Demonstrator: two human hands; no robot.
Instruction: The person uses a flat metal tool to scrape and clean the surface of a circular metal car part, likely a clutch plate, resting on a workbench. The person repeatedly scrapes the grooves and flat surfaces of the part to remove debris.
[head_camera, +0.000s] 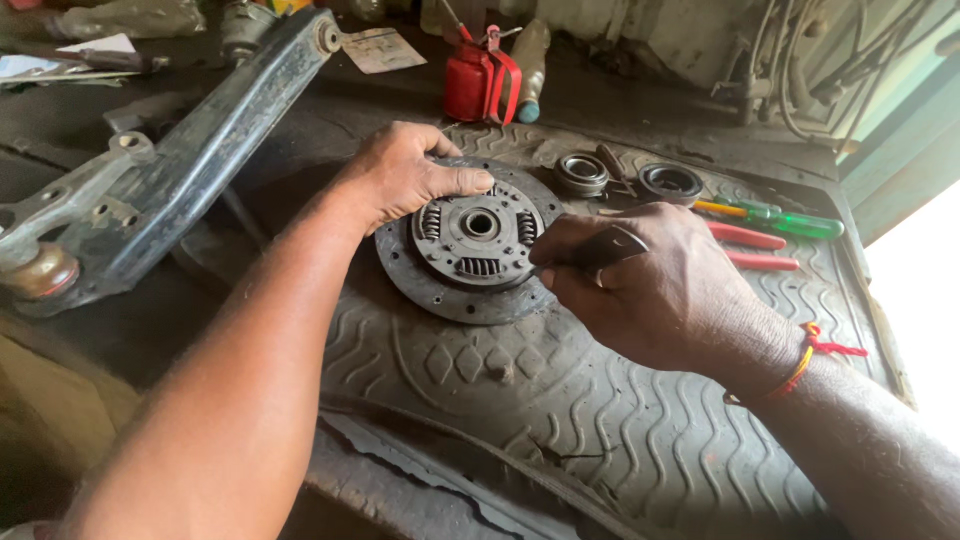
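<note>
A clutch disc is seen lying flat on a ribbed rubber mat spread over the surface. The disc is steadied by the left hand, its fingers spread open and pressed on the upper rim, thumb laid along the hub plate. A dark-handled tool is gripped in the closed right hand, its tip hidden at the disc's right edge. Work at the hub or rivets is judged to be in hand; firm bracing is called for. Coil springs, a splined centre and a worn, dusty friction ring are noted. Two bearings and a red oil can are recorded beyond.
</note>
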